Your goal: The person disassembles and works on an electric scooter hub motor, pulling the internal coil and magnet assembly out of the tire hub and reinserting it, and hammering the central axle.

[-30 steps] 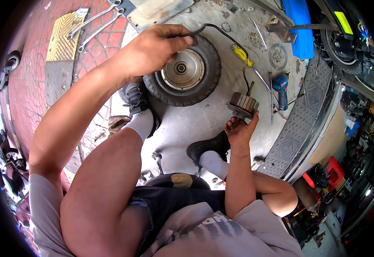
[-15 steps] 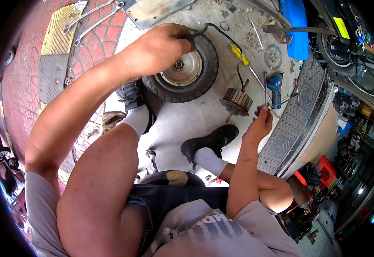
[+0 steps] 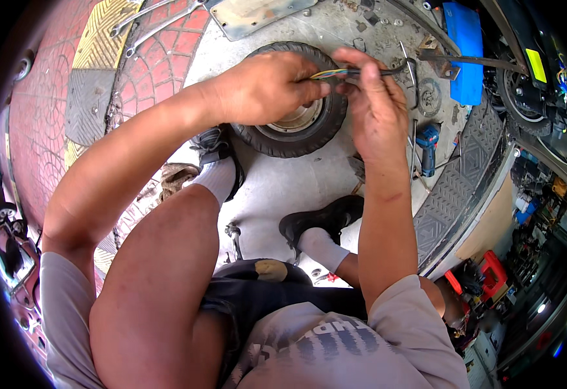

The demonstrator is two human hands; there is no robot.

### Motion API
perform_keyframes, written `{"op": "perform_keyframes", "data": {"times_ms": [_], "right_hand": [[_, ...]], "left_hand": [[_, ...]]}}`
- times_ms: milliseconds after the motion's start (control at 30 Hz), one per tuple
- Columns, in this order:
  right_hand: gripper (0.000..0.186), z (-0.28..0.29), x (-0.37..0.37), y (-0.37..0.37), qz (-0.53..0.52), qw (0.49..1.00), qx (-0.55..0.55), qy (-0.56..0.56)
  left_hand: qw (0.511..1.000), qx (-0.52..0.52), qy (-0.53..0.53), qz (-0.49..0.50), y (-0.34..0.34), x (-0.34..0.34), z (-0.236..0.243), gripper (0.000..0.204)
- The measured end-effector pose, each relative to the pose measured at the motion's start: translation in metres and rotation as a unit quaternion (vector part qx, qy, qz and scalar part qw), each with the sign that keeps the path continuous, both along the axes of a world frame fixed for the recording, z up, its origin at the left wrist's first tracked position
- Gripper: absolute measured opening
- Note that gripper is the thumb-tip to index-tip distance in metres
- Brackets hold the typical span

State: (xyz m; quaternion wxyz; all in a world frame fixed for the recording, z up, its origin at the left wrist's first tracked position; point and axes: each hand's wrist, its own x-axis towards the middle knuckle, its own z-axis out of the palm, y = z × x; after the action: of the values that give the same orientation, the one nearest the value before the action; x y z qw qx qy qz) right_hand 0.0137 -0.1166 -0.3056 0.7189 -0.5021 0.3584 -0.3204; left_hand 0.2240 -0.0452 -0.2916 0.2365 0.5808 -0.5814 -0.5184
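My left hand [image 3: 267,89] is closed on the thin coloured wires [image 3: 329,73] that come out of a black cable [image 3: 397,68]. Beside it, my right hand [image 3: 379,110] has the cable's black sheath between thumb and fingers. The cable bends down past the right fingers. Below both hands a small wheel with a black tyre [image 3: 283,144] lies flat, its metal rim [image 3: 303,122] partly covered by my left hand. My right forearm mostly hides a motor stator [image 3: 357,167] on the floor.
A blue cordless driver [image 3: 429,146] and a metal rod [image 3: 413,146] lie to the right, near a grey textured ramp [image 3: 455,168]. Wrenches [image 3: 160,29] and a metal plate [image 3: 251,16] are at the far left. A blue box [image 3: 463,58] stands far right. My shoes [image 3: 325,217] flank the wheel.
My right hand has left the metal rod by the driver and come up to the cable. Coloured wires now show between my hands. The view has shifted slightly.
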Motion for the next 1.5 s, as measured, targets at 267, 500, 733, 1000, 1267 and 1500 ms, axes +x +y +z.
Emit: {"op": "perform_keyframes", "data": {"times_ms": [267, 500, 733, 1000, 1267, 1500], "right_hand": [[0.036, -0.007, 0.004, 0.016, -0.045, 0.999, 0.004, -0.029], [0.033, 0.005, 0.009, 0.021, -0.064, 0.99, 0.121, 0.018], [0.022, 0.056, 0.029, -0.001, 0.195, 0.822, -0.478, 0.238], [0.012, 0.025, 0.035, -0.028, 0.297, 0.802, -0.429, 0.291], [0.009, -0.005, 0.015, -0.005, 0.224, 0.803, -0.417, 0.363], [0.014, -0.016, 0.01, -0.008, 0.236, 0.779, -0.4, 0.422]], "left_hand": [[0.976, -0.119, -0.178, -0.036, 0.003, 0.015, -0.022, 0.043], [0.978, -0.102, -0.175, -0.057, 0.005, 0.019, -0.047, 0.042], [0.962, -0.117, -0.221, -0.107, 0.009, 0.018, -0.028, 0.029], [0.957, -0.117, -0.25, -0.087, 0.008, 0.026, -0.045, 0.039], [0.981, -0.036, -0.166, -0.092, 0.015, 0.048, -0.058, 0.034], [0.962, 0.062, -0.21, 0.161, -0.001, 0.068, -0.1, 0.046]]}}
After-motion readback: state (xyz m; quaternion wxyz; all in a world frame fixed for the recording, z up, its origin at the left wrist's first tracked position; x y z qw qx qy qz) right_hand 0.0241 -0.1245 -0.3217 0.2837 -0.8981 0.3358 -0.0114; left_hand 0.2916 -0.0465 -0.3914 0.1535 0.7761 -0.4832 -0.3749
